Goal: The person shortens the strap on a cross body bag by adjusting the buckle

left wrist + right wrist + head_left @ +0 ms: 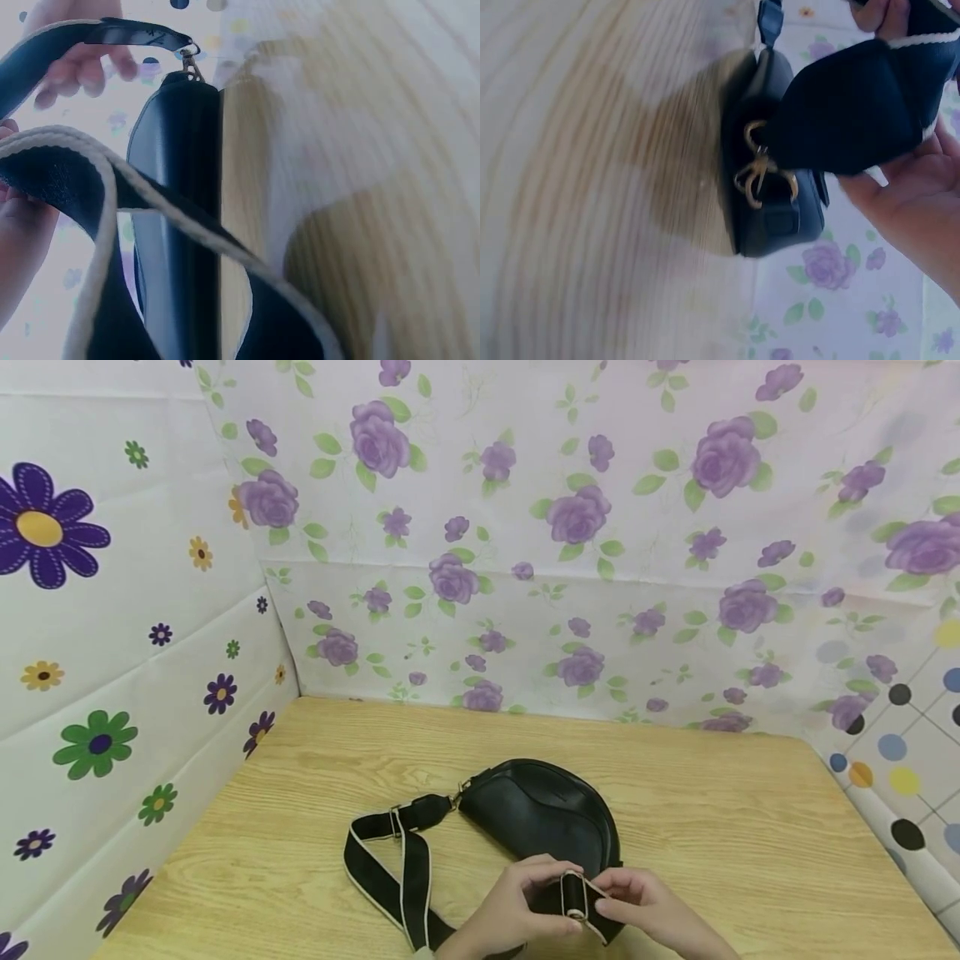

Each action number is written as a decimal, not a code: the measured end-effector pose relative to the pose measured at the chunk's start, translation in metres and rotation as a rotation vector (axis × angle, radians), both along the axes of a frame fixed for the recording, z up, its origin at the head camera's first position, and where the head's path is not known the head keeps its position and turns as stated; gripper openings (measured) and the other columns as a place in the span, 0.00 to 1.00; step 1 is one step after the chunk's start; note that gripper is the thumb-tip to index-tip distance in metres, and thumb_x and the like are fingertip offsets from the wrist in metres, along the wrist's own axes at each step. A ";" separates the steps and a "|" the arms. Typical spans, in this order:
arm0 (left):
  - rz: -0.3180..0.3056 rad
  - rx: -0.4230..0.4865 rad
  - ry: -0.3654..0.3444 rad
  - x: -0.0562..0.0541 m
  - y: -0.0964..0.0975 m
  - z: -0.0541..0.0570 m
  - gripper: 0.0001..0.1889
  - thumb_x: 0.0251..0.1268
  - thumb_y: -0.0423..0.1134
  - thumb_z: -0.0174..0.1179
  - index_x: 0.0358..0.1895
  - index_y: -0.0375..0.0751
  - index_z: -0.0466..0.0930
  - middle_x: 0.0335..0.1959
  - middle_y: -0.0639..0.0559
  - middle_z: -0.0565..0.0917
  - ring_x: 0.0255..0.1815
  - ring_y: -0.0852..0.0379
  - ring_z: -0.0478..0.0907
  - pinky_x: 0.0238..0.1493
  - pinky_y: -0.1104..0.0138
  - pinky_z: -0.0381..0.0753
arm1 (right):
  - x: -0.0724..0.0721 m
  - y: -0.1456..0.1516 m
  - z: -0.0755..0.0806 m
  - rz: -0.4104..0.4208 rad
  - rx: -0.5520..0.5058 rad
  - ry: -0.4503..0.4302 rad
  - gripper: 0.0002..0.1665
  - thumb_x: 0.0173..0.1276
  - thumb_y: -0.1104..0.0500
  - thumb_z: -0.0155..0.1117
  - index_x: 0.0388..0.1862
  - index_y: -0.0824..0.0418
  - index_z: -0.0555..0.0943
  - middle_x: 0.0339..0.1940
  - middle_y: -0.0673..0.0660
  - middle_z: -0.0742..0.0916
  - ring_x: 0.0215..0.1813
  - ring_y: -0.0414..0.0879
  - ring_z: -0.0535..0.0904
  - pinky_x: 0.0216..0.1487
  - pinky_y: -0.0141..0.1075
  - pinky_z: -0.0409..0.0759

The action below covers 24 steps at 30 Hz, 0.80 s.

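Note:
A black half-moon shoulder bag (536, 818) lies on the table, with a black strap (375, 881) edged in cream. My left hand (506, 910) pinches the strap beside its metal slide buckle (574, 895), thumb below and fingers above. On the buckle's other side, my right hand (656, 910) holds the strap between thumb and fingers. The strap's loose length loops on the table to the left. In the right wrist view, a gold-coloured clasp (761, 172) joins the strap's dark end piece (847, 112) to the bag. Parts of the left fingers are hidden behind the strap.
The wooden table (750, 827) extends around the bag. Behind it hangs a white cloth with purple roses (577, 518). A daisy-patterned cloth (97, 635) stands on the left and a dotted one (911, 768) on the right.

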State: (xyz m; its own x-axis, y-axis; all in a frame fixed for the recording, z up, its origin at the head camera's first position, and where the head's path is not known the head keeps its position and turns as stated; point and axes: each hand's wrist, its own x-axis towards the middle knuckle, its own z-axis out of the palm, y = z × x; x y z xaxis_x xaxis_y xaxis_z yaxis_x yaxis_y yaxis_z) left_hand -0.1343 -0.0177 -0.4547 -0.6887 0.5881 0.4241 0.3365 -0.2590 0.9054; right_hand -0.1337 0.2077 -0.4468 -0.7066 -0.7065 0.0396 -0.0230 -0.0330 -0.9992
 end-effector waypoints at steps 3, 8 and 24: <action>0.014 0.016 -0.004 -0.001 -0.002 0.001 0.22 0.49 0.23 0.62 0.52 0.28 0.72 0.41 0.45 0.76 0.43 0.61 0.73 0.47 0.65 0.73 | 0.000 0.004 -0.002 0.005 0.054 0.080 0.09 0.67 0.68 0.49 0.41 0.71 0.76 0.34 0.49 0.82 0.36 0.37 0.75 0.38 0.30 0.74; 0.017 0.022 -0.006 -0.002 -0.003 0.000 0.22 0.50 0.26 0.63 0.52 0.26 0.72 0.42 0.45 0.76 0.45 0.59 0.73 0.49 0.64 0.72 | -0.001 0.004 -0.007 0.057 0.025 0.107 0.10 0.68 0.69 0.46 0.39 0.75 0.73 0.32 0.47 0.81 0.35 0.35 0.74 0.36 0.30 0.74; 0.003 0.032 0.042 -0.003 -0.001 -0.005 0.23 0.50 0.26 0.63 0.52 0.27 0.72 0.41 0.46 0.76 0.45 0.59 0.74 0.48 0.62 0.73 | 0.000 -0.002 -0.005 0.014 -0.029 0.066 0.10 0.69 0.69 0.44 0.39 0.77 0.71 0.32 0.47 0.79 0.35 0.35 0.72 0.34 0.29 0.73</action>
State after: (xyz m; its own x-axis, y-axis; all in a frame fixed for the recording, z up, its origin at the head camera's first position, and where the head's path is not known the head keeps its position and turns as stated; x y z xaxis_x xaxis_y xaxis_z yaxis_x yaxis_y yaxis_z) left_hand -0.1374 -0.0182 -0.4594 -0.6717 0.5715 0.4714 0.3753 -0.2862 0.8816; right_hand -0.1336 0.2052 -0.4522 -0.6917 -0.7143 0.1065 -0.0882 -0.0629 -0.9941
